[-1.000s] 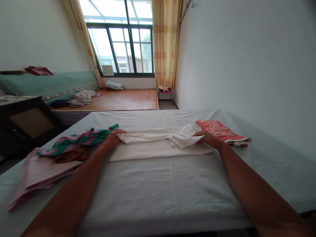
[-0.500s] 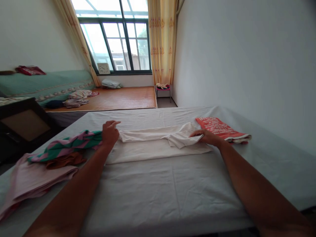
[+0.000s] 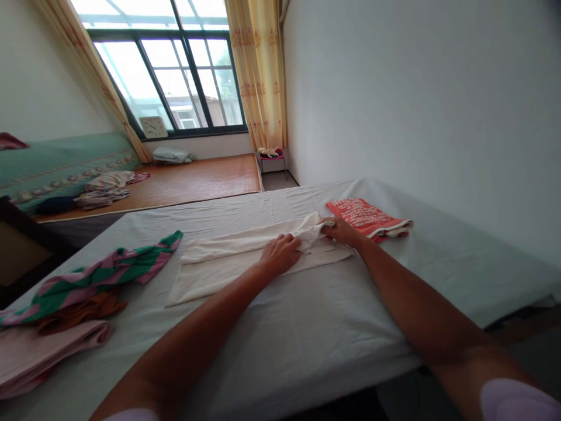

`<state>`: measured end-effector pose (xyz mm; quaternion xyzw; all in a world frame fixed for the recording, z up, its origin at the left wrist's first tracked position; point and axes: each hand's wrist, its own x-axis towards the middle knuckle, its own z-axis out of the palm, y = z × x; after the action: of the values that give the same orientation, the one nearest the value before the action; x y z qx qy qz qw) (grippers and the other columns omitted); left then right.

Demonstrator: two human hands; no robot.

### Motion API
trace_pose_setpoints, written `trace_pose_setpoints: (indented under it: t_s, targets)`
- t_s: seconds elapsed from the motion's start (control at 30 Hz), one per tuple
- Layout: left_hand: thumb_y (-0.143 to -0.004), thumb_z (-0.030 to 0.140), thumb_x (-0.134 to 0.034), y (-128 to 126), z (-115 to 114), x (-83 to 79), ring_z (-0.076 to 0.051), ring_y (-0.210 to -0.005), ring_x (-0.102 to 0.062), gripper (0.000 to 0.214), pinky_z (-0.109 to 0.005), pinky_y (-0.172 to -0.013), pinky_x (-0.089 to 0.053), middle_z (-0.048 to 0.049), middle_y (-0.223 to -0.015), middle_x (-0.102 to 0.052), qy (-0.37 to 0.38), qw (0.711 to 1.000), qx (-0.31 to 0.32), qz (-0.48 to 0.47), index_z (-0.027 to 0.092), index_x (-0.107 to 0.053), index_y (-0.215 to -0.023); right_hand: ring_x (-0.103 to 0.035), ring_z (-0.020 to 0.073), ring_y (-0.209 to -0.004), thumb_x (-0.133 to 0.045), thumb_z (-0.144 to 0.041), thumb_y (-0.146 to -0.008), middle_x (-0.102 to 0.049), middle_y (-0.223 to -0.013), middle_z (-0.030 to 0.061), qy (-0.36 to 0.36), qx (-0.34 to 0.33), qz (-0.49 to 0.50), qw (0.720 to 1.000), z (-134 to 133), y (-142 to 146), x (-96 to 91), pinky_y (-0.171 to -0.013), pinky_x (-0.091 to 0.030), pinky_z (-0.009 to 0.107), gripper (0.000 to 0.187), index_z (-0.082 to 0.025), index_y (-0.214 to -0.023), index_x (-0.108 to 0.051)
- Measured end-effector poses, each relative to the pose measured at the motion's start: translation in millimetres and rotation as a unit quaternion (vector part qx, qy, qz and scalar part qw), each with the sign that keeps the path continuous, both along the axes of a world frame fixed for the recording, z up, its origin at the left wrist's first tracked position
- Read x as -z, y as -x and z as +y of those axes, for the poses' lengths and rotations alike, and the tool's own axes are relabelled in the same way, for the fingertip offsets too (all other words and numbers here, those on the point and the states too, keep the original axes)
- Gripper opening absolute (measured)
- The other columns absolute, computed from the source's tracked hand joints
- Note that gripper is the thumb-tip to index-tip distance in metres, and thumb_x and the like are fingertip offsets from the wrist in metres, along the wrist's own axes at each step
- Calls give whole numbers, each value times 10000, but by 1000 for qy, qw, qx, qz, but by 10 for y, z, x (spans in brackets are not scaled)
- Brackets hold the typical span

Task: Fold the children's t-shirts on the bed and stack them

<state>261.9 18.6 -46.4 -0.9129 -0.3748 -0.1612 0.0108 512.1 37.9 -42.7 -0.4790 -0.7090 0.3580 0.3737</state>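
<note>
A white garment [image 3: 210,271], probably a shirt, lies lengthwise on the sheet-covered surface with its far side folded over. My left hand [image 3: 281,254] rests on its middle right part, palm down, fingers lying over the cloth. At the garment's right end my right hand [image 3: 339,230] is closed on a bunched edge of the fabric, its fingertips partly hidden by folds. Just beyond that hand is a folded red cloth [image 3: 366,217] with white lettering.
On the left lie a green and pink patterned garment [image 3: 105,272], a brown one [image 3: 83,310] and a pink one [image 3: 56,351]. Behind the sheeted surface [image 3: 315,327] stands a bed with a brown mat [image 3: 205,181]. A white wall [image 3: 416,117] rises on the right.
My left hand has moved from the garment's left end rightward onto its middle. My right hand keeps hold of the right end. The view has turned slightly right.
</note>
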Motion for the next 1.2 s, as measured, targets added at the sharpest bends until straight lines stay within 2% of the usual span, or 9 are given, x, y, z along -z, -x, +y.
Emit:
trace_pose_setpoints:
  t_s: [0.23, 0.47, 0.63, 0.7, 0.8, 0.93, 1.03, 1.1, 1.2]
  targets:
    - [-831, 198, -516, 254, 74, -196, -205, -1034, -570, 213, -324, -896, -453, -52, -1076, -651, -10, 988, 44, -144, 240, -644, -995, -561, 132, -637, -695, -395, -675, -662, -683, 2, -14, -32, 37, 999, -29, -92, -127, -653, -456, 244, 300, -157, -850, -743]
    - [-747, 114, -532, 432, -66, -88, -209, -1150, -523, 170, -357, -1008, -378, -47, -1162, -630, 59, 979, 180, -74, 228, -587, -861, -548, 111, -668, -720, -292, -617, -686, -820, 17, 29, -134, -80, 987, -50, -273, -131, -618, -421, 201, 181, -186, -754, -770]
    - [-834, 270, -499, 318, 65, 65, -175, -749, -627, 64, -304, -709, -474, -20, -813, -648, 124, 975, -13, -183, 228, -522, -877, -441, 87, -449, -592, -461, -775, -530, -498, -38, 65, -51, -51, 995, 0, -228, -40, -459, -311, 194, 328, -169, -859, -716]
    - [-854, 315, -475, 272, 195, 120, -141, -554, -586, 91, -264, -572, -446, 24, -660, -584, 192, 938, -114, -264, 225, -472, -848, -442, 90, -439, -568, -474, -803, -504, -481, -44, 38, 13, -66, 997, 45, -158, 30, -462, -313, 203, 329, -163, -801, -674]
    - [-834, 296, -506, 250, 350, 157, -113, -451, -537, 150, -235, -502, -425, 50, -636, -566, 280, 885, -172, -331, 220, -457, -954, -540, 134, -562, -632, -375, -780, -591, -582, 4, -22, 136, -137, 981, 118, -60, 118, -551, -389, 231, 204, -176, -742, -647]
    - [-786, 185, -552, 293, 307, 100, -183, -773, -638, 486, -310, -691, -497, -66, -956, -630, 108, 942, -183, -261, 218, -440, -1257, -626, 229, -825, -584, -333, -841, -685, -841, 91, -103, 247, -190, 945, 146, 10, 102, -776, -456, 307, 256, -185, -1038, -651]
    - [-860, 163, -453, 275, 168, 72, -239, -1187, -511, 460, -379, -969, -423, -114, -1261, -551, -36, 983, -74, -166, 251, -486, -1310, -567, 258, -1086, -402, -284, -936, -659, -1115, 126, -213, 181, -216, 936, 99, 157, 70, -987, -391, 380, 351, -175, -1200, -606]
    - [-916, 218, -403, 227, 107, 108, -239, -1324, -385, 422, -398, -1083, -321, -96, -1383, -489, -39, 994, 6, -103, 247, -494, -1328, -495, 236, -1214, -342, -283, -958, -614, -1247, 96, -245, 53, -243, 937, 52, 330, 108, -1069, -330, 388, 400, -197, -1270, -576]
    - [-950, 382, -383, 171, 100, 219, -246, -1371, -334, 489, -428, -1127, -252, -92, -1468, -418, 24, 999, 22, -33, 233, -402, -1415, -406, 222, -1325, -353, -407, -958, -501, -1406, 74, -200, -66, -303, 929, 3, 565, 246, -1117, -274, 383, 492, -207, -1394, -461]
